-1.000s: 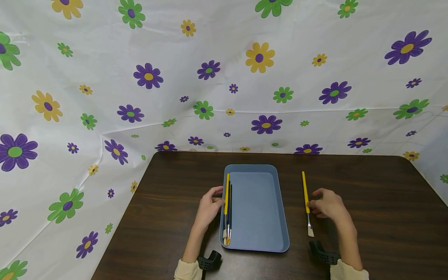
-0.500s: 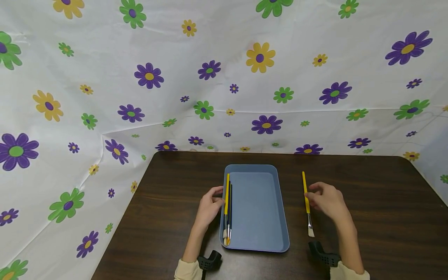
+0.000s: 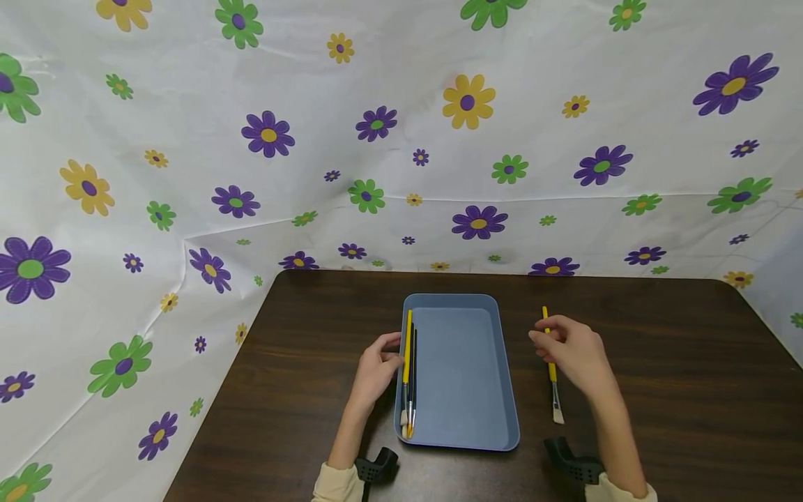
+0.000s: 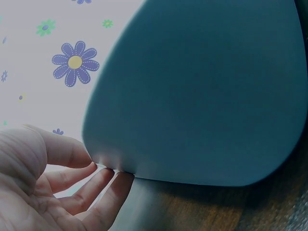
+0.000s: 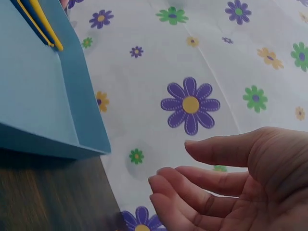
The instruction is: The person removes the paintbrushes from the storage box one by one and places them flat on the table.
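A blue-grey rectangular tray (image 3: 461, 376) lies on the dark table. Along its inner left side rest a yellow-handled paintbrush (image 3: 408, 348) and slim dark-handled paintbrushes (image 3: 415, 362). My left hand (image 3: 373, 371) holds the tray's left edge; in the left wrist view its thumb and fingertips meet the tray's side. To the right of the tray lies another yellow-handled paintbrush (image 3: 555, 404), pale bristles toward me. My right hand (image 3: 578, 354) hovers over that brush's handle, hiding part of it. The right wrist view shows thumb and fingers apart with nothing between them.
The brown wooden table (image 3: 684, 376) reaches back to a white flowered cloth (image 3: 401, 90) hung behind it and on the left. A black wrist mount (image 3: 377, 466) sits on the left forearm, and another black mount (image 3: 572, 461) on the right one.
My right hand has moved left and a little away from me, from beside the lying brush to over its handle. The left hand, tray and brushes have stayed put.
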Available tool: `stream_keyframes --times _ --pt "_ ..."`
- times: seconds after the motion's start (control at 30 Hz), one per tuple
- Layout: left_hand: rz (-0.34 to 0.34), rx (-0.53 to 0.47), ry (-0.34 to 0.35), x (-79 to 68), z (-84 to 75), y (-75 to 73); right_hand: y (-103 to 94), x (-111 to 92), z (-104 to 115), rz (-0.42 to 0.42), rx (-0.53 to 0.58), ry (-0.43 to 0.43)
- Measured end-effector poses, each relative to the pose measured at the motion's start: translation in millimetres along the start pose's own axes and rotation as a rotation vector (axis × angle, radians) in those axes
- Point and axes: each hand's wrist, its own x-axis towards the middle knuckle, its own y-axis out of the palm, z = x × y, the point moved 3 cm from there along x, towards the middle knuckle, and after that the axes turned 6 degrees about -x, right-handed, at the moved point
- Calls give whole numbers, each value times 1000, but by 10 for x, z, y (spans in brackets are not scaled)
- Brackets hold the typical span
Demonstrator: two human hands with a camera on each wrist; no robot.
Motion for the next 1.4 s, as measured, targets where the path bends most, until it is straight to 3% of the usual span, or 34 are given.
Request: stream_keyframes --times 0.43,1.4 --pt "-1 12 11 16 -22 -1 107 -40 275 -36 66 -65" --pt "-10 7 9 9 3 -7 402 -144 646 -14 66 -168"
